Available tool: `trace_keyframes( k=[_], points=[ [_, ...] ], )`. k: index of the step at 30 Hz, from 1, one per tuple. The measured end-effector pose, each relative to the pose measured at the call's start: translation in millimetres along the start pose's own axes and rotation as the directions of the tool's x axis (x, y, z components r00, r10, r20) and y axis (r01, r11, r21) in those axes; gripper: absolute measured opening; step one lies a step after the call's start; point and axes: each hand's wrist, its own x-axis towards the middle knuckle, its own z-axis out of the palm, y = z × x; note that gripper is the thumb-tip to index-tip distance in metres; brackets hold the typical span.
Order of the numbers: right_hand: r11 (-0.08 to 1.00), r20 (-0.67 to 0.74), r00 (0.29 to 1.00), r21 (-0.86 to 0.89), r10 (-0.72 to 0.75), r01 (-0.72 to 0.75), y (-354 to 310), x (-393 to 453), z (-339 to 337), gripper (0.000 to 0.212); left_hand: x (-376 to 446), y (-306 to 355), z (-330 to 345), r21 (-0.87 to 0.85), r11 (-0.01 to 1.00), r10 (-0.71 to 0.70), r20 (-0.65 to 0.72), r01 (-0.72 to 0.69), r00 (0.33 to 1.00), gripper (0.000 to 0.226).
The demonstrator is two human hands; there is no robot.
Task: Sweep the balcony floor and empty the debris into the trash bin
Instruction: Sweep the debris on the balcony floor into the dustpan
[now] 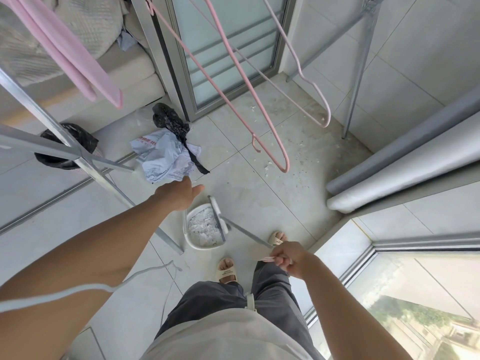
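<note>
Ahead, left hand [181, 193] reaches spread toward crumpled paper [163, 159]; right hand [288, 258] grips broom handle [246, 235].

- Trash bin [68, 146]: partly hidden behind rack leg [85, 162]; inside not visible.
- Left hand [181, 192] fingertips: can't tell if touching crumpled paper [163, 158].
- Right hand [288, 258]: pink item too small to ID.

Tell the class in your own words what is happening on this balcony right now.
A person is partway through sweeping. The right hand grips the handle of a dustpan that sits on the floor, already full of white debris. The left hand, fingers straight, reaches toward crumpled paper and a black bag lying by the door. White scraps still dot the tiles farther out, and a bin lined in black waits at the left.
</note>
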Motion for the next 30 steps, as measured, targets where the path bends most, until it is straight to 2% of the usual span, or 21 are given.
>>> trace_keyframes(
  k=[4,10,13,19,22,24,27,30],
  points=[
    [0.998,-0.007,0.999,0.033,-0.054,0.054,-3,-10,-39,0.016,1,-1,0,0.004,1.000,-0.003,-0.002,0.003,1.000,0.074],
    [0.965,-0.117,0.973,-0.197,-0.200,0.175,-8,-11,-17,0.033,3,4,-1,0.018,1.000,0.001,-0.006,-0.001,1.000,0.072],
    [0.944,-0.131,0.974,-0.302,-0.183,0.136,1,-1,4,0.025,4,12,-4,0.026,1.000,0.007,-0.006,-0.007,1.000,0.071],
    [0.964,-0.046,0.997,-0.261,-0.062,0.048,1,6,3,0.012,5,22,-2,0.031,0.999,0.023,-0.008,-0.022,1.000,0.073],
    [0.980,0.000,0.997,-0.185,-0.079,0.078,-14,-5,-22,0.019,6,24,0,0.031,0.999,0.042,-0.027,-0.041,0.999,0.070],
    [0.981,0.014,0.994,-0.161,-0.107,0.108,-24,-13,-35,0.016,6,24,0,0.033,0.998,0.046,-0.032,-0.045,0.998,0.070],
    [0.963,-0.003,0.985,-0.207,-0.174,0.169,-34,-17,-34,0.025,6,24,-1,0.038,0.998,0.045,-0.033,-0.043,0.998,0.070],
    [0.942,-0.032,0.980,-0.281,-0.198,0.182,-33,-14,-12,0.023,5,25,-1,0.029,0.999,0.043,-0.033,-0.042,0.998,0.070]
  ],
)
